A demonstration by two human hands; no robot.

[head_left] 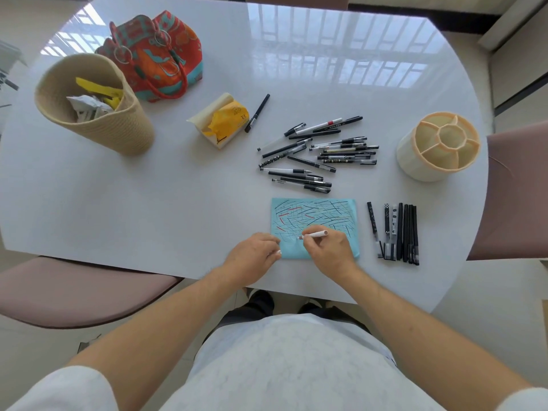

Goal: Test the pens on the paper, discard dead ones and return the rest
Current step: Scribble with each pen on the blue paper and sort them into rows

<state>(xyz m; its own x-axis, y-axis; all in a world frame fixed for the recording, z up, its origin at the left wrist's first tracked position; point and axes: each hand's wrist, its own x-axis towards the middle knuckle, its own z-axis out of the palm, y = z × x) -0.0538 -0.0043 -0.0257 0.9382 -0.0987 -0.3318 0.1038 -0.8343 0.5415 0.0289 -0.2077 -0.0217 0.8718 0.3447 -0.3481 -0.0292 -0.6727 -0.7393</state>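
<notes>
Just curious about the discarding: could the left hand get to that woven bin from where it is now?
Probably yes: the left hand holds no pen, and bare table lies between it and the woven bin.

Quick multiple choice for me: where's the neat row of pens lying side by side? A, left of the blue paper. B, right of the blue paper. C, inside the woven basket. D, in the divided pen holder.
B: the row of pens lies side by side on the table just right of the blue paper, while the divided pen holder appears to hold nothing.
</notes>
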